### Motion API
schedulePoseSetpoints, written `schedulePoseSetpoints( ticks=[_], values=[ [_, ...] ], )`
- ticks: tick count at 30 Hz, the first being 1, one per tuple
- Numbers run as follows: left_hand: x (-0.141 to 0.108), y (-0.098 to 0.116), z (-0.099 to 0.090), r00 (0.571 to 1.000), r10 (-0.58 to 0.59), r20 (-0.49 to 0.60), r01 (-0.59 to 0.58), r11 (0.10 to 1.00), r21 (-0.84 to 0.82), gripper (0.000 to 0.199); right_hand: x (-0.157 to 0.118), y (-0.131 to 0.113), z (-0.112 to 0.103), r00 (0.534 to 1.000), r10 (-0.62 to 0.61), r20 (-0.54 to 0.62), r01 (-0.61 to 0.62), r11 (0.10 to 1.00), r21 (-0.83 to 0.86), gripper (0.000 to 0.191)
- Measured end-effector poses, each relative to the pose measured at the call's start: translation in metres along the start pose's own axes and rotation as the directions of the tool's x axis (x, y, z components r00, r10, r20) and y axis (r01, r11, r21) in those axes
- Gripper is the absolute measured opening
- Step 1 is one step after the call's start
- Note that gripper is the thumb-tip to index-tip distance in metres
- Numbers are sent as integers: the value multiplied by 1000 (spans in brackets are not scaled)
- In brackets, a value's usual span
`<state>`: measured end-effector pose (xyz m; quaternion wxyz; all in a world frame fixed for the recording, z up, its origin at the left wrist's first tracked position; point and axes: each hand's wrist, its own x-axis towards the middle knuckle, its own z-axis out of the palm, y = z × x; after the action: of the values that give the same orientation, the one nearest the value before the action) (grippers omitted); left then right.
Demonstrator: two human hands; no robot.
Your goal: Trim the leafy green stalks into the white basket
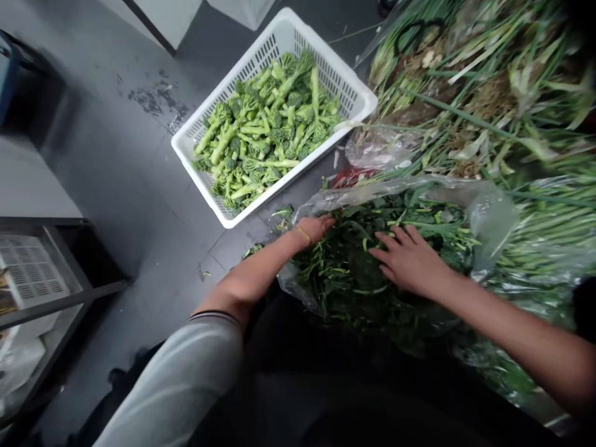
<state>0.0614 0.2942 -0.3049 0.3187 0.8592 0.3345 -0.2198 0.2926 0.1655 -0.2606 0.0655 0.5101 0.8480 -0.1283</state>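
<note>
Dark leafy greens (363,267) fill an open clear plastic bag (488,214) in front of me. My left hand (318,228), with a thin yellow band at the wrist, reaches over the bag's left side; its fingertips are partly lost among the leaves. On the right, my right hand (408,262) rests on top of the greens with its fingers spread and nothing held. Past the bag, a white slotted basket (205,192) on the floor holds a heap of cut broccolini (274,127).
Spring onions (493,93) with roots lie in a heap at the upper right, plastic among them. Bagged long green stalks (544,242) sit right of the greens. A metal rack (93,295) stands at the left. Leaf scraps dot the grey tiled floor (153,205).
</note>
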Motion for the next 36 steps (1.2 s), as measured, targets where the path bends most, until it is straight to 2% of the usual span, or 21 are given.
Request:
schedulePoseSetpoints(
  ticks=[2,4,5,7,9,11,13,15,17,19,21,24,26,28,30,31,32,33,35,36],
  values=[
    [20,-12,13,994,-95,59,89,991,98,54,-2,-47,-20,998,49,-38,-50,998,-25,40],
    [21,-28,17,985,-135,110,113,976,189,56,7,-100,-22,994,-90,-69,93,994,48,43],
    [15,-35,17,981,-137,135,103,967,231,55,15,-125,-16,979,-191,-73,199,973,115,43],
    [-5,-44,18,978,-115,176,66,962,264,47,32,-162,9,920,-392,17,377,894,240,42],
    [-28,-46,19,972,-90,216,30,963,267,39,48,-174,37,876,-441,195,385,883,270,40],
    [-47,-43,19,966,-64,251,-11,958,286,39,53,-156,57,880,-382,283,319,916,243,42],
    [-61,-38,17,964,-33,263,-55,945,322,42,45,-115,65,910,-318,268,270,942,200,47],
    [-73,-30,10,964,17,266,-116,926,360,45,30,-64,59,928,-303,220,277,951,141,47],
    [-88,-20,-4,955,123,270,-218,908,357,47,18,-17,47,931,-314,189,302,949,87,43],
    [-107,-9,-20,937,257,238,-326,888,326,45,18,11,35,935,-291,204,288,957,46,36],
    [-129,1,-36,918,358,170,-394,867,304,41,32,14,29,945,-210,251,214,977,10,31],
    [-161,5,-49,901,419,116,-434,853,289,30,66,-24,28,941,-27,339,34,999,-17,29],
    [-175,-1,-48,932,348,107,-363,884,295,23,83,-57,22,918,62,391,-71,997,7,29],
    [-180,-9,-41,982,166,88,-186,919,347,20,85,-75,6,927,17,374,-60,993,102,31],
    [-178,-9,-28,996,9,92,-46,913,404,20,64,-72,-15,973,-73,218,25,977,212,41],
    [-176,-5,-19,991,-6,134,-50,910,412,22,46,-64,-25,991,-73,113,43,969,243,47],
    [-173,2,-9,980,19,197,-97,913,397,23,24,-54,-32,1000,-18,18,12,968,252,52],
    [-170,11,1,963,69,261,-163,920,358,26,-2,-45,-36,996,87,-35,-76,967,243,61],
    [-164,35,25,925,163,343,-256,935,246,30,-56,-33,-33,969,239,-54,-226,957,179,89],
    [-160,47,38,920,166,356,-248,948,199,33,-81,-33,-25,974,225,-35,-219,968,120,96]
  ],
)
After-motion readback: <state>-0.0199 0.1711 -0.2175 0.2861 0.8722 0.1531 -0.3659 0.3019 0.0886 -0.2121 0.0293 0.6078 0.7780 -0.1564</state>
